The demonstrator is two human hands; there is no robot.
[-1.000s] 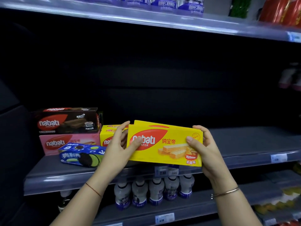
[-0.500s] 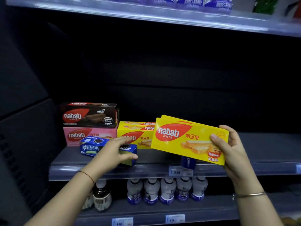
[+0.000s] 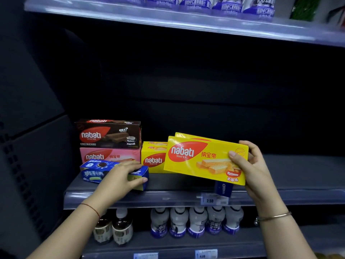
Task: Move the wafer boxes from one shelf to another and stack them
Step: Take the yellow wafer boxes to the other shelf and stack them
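My right hand point(image 3: 251, 169) grips the right end of a yellow Nabati wafer box point(image 3: 197, 157), held tilted in the air above the middle shelf point(image 3: 186, 195); a second yellow box edge shows right behind it. My left hand point(image 3: 119, 177) rests on a blue Oreo box point(image 3: 93, 172) lying at the shelf's front left, fingers curled over its right end. Behind it a brown Nabati box point(image 3: 108, 134) sits on a pink Nabati box point(image 3: 104, 156). Another yellow Nabati box point(image 3: 153, 159) stands beside the pink one, with more yellow on top of it.
A small blue Oreo pack point(image 3: 223, 188) hangs over the shelf edge by the 2.50 price tag point(image 3: 211, 200). White and dark bottles point(image 3: 196, 221) line the shelf below. The upper shelf point(image 3: 186, 23) carries purple-labelled bottles. The middle shelf's right part is bare.
My left hand let go of the yellow box and dropped onto the blue Oreo box. The right hand alone now carries the yellow box, further to the right.
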